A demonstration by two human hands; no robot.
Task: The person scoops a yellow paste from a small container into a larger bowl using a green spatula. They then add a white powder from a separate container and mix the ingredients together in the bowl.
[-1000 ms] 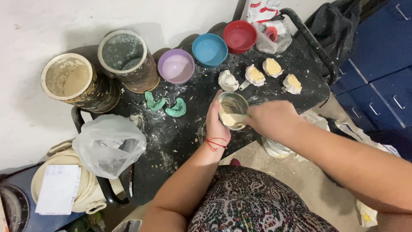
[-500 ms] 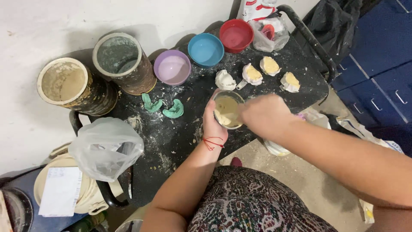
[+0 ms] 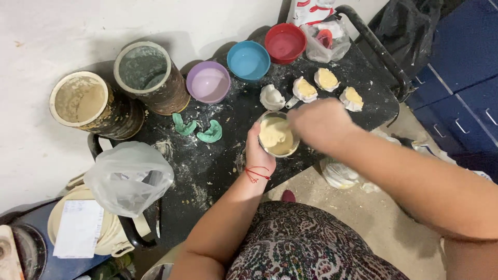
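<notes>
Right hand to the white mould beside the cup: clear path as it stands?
Probably yes. The right hand hovers over the cup held by the left hand, and the white mould lies just beyond on the black table with nothing between them.

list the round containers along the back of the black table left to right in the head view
tan-crusted bucket → grey-crusted bucket → purple bowl → blue bowl → red bowl

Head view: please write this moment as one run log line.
left hand: holds mixing cup | right hand: over cup, blurred | cup: pale paste
</notes>
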